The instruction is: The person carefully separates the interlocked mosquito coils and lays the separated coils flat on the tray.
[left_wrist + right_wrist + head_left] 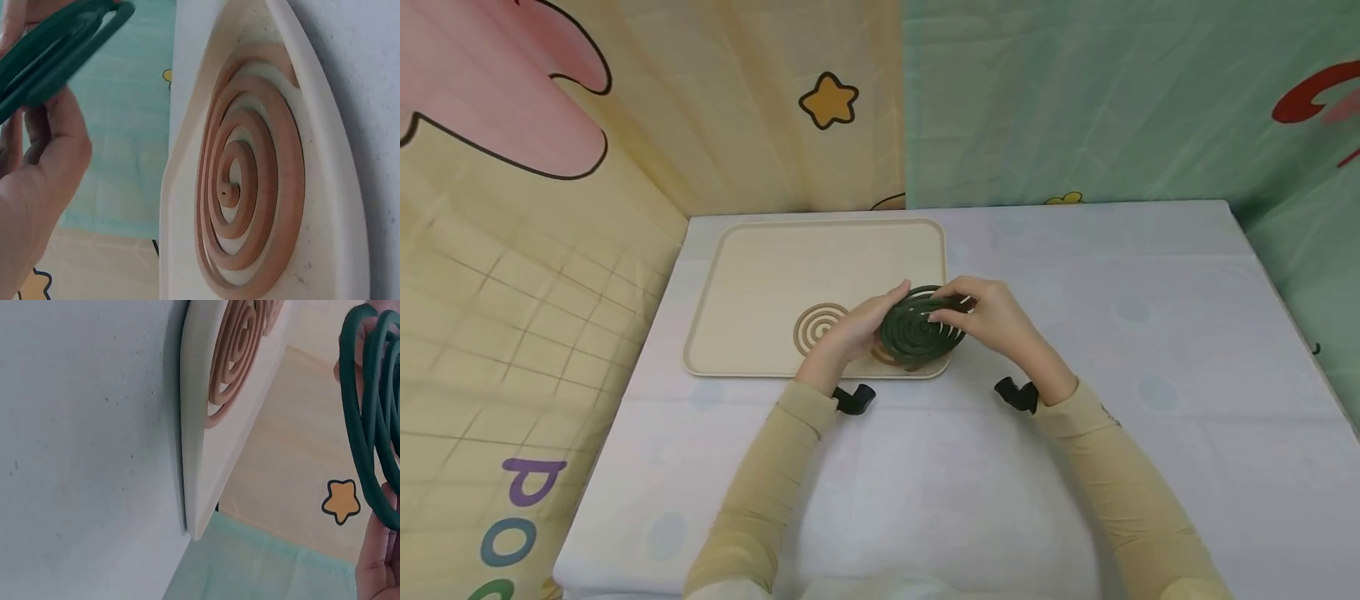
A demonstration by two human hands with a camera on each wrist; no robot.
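Both hands hold green mosquito coils (917,329), which look like a nested pair, raised over the tray's front right corner. My left hand (856,327) grips their left edge, thumb along the rim and fingers mostly hidden beneath. At the right side, my right hand (992,317) pinches a green ring between thumb and fingers. In the right wrist view the green rings (353,406) stand slightly apart. Two brown mosquito coils lie flat on the cream tray (775,258): one brown coil (811,321) left of my left hand, another (883,357) partly covered by the green ones.
The tray's raised rim (344,162) runs close beside a brown coil. A white cloth covers the table (1112,317). Printed curtains (1037,100) stand behind and at both sides. Black wrist mounts (854,399) jut inward from both wrists.
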